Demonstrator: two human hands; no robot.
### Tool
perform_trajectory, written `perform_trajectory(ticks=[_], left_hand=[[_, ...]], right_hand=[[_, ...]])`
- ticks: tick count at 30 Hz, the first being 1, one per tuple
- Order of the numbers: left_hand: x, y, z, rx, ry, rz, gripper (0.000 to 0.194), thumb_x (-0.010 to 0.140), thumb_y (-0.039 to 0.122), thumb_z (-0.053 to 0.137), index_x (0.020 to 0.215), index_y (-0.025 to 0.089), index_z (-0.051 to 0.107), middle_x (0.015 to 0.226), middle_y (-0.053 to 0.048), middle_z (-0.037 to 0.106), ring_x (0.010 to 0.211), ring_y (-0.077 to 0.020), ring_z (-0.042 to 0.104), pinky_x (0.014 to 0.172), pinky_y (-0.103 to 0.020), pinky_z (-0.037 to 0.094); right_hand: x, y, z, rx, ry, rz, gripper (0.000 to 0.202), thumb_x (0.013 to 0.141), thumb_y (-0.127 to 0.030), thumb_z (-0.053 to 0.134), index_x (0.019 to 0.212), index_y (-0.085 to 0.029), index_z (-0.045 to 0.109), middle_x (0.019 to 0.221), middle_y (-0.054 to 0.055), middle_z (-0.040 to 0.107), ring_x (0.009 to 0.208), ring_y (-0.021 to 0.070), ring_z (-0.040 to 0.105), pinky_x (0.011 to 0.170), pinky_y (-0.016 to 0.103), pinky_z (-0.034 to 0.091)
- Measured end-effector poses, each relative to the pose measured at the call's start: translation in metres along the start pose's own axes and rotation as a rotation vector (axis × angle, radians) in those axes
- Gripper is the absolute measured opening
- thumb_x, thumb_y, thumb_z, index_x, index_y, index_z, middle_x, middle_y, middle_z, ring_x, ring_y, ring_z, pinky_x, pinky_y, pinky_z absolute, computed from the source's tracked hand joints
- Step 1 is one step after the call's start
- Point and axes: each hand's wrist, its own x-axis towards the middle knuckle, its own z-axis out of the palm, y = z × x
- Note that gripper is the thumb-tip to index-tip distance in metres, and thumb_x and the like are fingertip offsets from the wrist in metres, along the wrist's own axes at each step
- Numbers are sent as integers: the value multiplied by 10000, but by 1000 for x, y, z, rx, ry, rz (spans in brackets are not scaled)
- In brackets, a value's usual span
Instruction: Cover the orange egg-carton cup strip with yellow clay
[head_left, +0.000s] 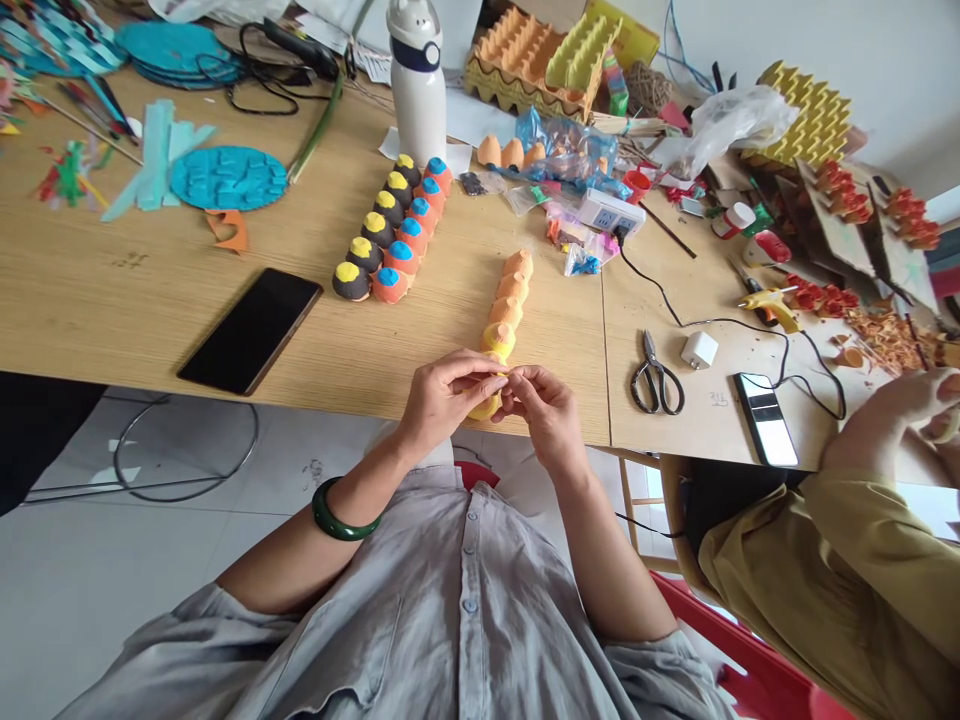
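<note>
A strip of egg-carton cups [510, 298], painted from orange at the far end to yellow at the near end, lies lengthwise by the table's front edge. Over its near end my left hand [452, 398] and my right hand [550, 408] meet with fingertips pinched together. Whatever is between the fingers is too small or hidden to make out. To the left lie two painted egg-carton strips side by side: a black strip with yellow tops [378, 226] and an orange-red strip with blue tops [411, 246].
A black phone [251, 330] lies left. Scissors [656, 375], a white charger [699, 349], a power strip [611, 212] and a glue gun [772, 305] are right. A white bottle [420, 100] and egg trays [525, 60] stand behind. A co-worker's hand [892, 410] is far right.
</note>
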Motion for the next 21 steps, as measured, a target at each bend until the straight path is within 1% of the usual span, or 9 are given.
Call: perform_trajectory(ticks=[2,4,8,10,12,17,19,21], left_hand=[[1,1,0,50,30,35,194,904,405,791,903,217,839,958,-66,808,873,-196,755,797,-288,631],[1,3,0,107,31,76,197,912,409,775,873,228,841,959,-67,814,881,-201,752,794,-292,628],[2,5,0,180,16,162,173,922,373,754,849,245,845,998,-63,823,933,-202,759,812,-287,623],[1,5,-1,212,26,169,168,926,364,744,850,253,844,998,-60,824,932,-200,758,809,-286,619],[1,4,-1,249,32,170,174,931,370,735,846,261,842,1004,-59,827,934,-203,755,819,-294,615],[-2,4,-1,281,47,206,163,928,358,748,823,274,840,981,-54,831,935,-206,756,902,-319,606],[-3,5,-1,248,68,200,143,919,341,768,823,266,843,965,-52,826,936,-200,758,882,-305,612],[-2,4,-3,152,131,135,140,910,360,788,854,245,844,994,-54,817,915,-193,756,832,-297,624]], right_hand=[[0,-2,1,14,-9,36,379,815,-542,872,829,-194,721,726,-28,644,652,111,604,606,281,666],[0,-4,2,35,-20,81,403,801,-563,874,817,-188,726,756,-18,650,673,110,604,570,258,652],[2,-8,2,79,-63,164,448,721,-584,927,751,-180,736,675,-19,642,635,103,587,510,212,610],[4,-9,1,87,-80,199,468,679,-592,951,716,-182,728,639,-26,638,600,98,584,499,209,603],[7,-9,-2,99,-99,240,480,650,-587,970,707,-180,721,646,-28,654,567,89,586,493,212,606],[11,-8,-6,163,-154,357,492,608,-562,1001,712,-167,727,644,-34,685,492,62,574,474,187,591],[11,-8,-6,175,-163,374,495,593,-557,1009,701,-164,729,627,-37,679,481,59,569,470,182,583],[11,-8,-6,167,-159,363,486,598,-546,1009,688,-168,717,630,-36,675,481,61,562,478,197,588]])
